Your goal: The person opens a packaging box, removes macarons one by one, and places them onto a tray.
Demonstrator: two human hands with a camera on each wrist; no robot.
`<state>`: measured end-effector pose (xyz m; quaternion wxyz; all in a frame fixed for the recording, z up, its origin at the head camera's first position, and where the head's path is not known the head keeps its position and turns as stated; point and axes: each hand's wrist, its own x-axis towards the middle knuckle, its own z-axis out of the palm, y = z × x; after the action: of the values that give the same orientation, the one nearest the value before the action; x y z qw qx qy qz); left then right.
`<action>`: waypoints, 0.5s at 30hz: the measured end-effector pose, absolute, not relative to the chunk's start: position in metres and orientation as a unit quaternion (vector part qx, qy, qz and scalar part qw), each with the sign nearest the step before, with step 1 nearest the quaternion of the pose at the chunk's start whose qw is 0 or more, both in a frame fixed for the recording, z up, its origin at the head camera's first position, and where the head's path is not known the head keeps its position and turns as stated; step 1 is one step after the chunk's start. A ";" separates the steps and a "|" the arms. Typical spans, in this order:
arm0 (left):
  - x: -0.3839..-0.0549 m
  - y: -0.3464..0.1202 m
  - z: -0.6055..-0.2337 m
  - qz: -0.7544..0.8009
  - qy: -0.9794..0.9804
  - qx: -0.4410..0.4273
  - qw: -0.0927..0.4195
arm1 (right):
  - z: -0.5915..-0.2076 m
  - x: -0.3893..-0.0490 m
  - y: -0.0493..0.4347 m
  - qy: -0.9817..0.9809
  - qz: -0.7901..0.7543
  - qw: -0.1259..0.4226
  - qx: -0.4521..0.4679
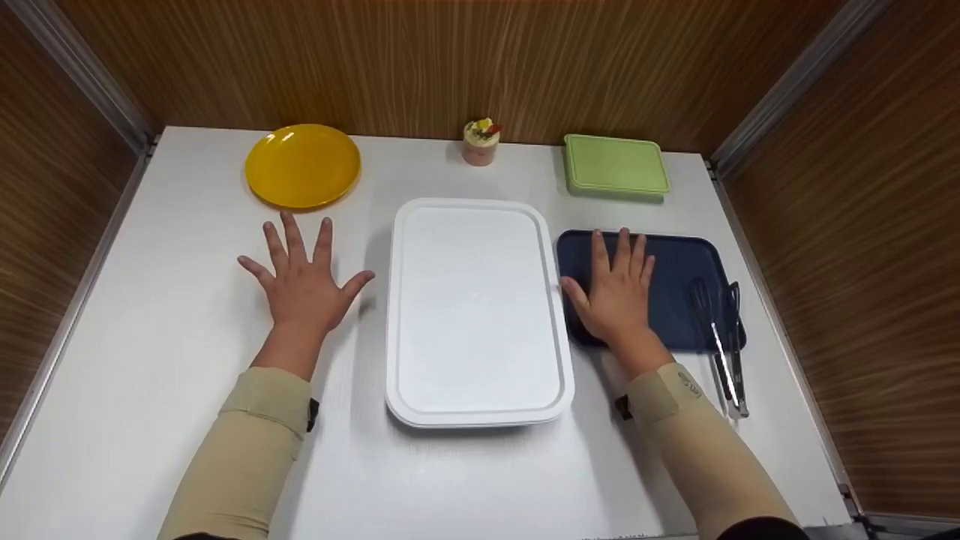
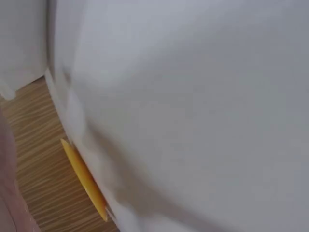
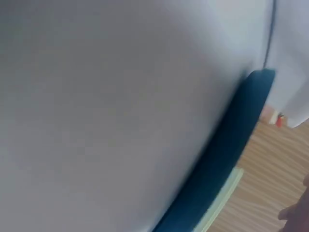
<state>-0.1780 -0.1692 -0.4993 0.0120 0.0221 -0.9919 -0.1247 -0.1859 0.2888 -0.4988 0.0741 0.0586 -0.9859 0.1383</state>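
Note:
A large white lidded box (image 1: 477,311) stands in the middle of the table, between the two hands. My left hand (image 1: 301,291) is spread palm down to the left of the box, holding nothing, its fingertips just short of a yellow plate (image 1: 303,166). To the right of the box my right hand (image 1: 619,296) is also spread, over the left part of a dark blue tray (image 1: 675,292), with its thumb near the box's edge. Metal tongs (image 1: 726,360) lie across the tray's right end. In the right wrist view the tray (image 3: 227,145) shows edge-on; only part of the hand is visible.
At the back stand a small dessert cup (image 1: 480,146) with a cream-like top and a green lidded container (image 1: 616,166). Wood-grain panels (image 1: 465,67) wall the white table (image 1: 187,315) at the back and both sides.

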 end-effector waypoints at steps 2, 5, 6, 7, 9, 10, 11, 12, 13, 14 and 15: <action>-0.178 -0.168 -0.496 -0.147 -0.989 0.026 0.018 | -0.496 -0.185 0.284 -0.983 0.158 0.069 0.055; -0.176 -0.164 -0.493 -0.180 -0.983 0.031 0.031 | -0.492 -0.183 0.277 -0.976 0.205 0.054 0.052; -0.175 -0.162 -0.493 -0.191 -0.980 0.033 0.035 | -0.490 -0.181 0.275 -0.973 0.222 0.047 0.052; -0.173 -0.159 -0.494 -0.201 -0.978 0.035 0.038 | -0.490 -0.180 0.273 -0.969 0.238 0.038 0.051; -0.169 -0.154 -0.495 -0.227 -0.972 0.038 0.043 | -0.488 -0.176 0.270 -0.962 0.269 0.019 0.051; -0.167 -0.150 -0.495 -0.239 -0.969 0.039 0.042 | -0.488 -0.174 0.268 -0.958 0.282 0.011 0.051; -0.165 -0.147 -0.495 -0.253 -0.966 0.040 0.040 | -0.488 -0.172 0.267 -0.955 0.293 0.002 0.050; -0.164 -0.144 -0.495 -0.267 -0.962 0.038 0.037 | -0.488 -0.170 0.266 -0.951 0.305 -0.006 0.049; -0.162 -0.141 -0.495 -0.283 -0.958 0.037 0.034 | -0.488 -0.169 0.265 -0.947 0.318 -0.012 0.048; -0.160 -0.138 -0.494 -0.301 -0.953 0.036 0.028 | -0.487 -0.167 0.264 -0.942 0.331 -0.017 0.047; -0.158 -0.134 -0.493 -0.319 -0.947 0.035 0.021 | -0.486 -0.166 0.263 -0.938 0.342 -0.020 0.045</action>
<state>-0.1581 -0.1344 -0.4929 0.0209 0.0349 -0.9469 -0.3188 -0.1661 0.2625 -0.4865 -0.0197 0.0447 -0.9384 0.3421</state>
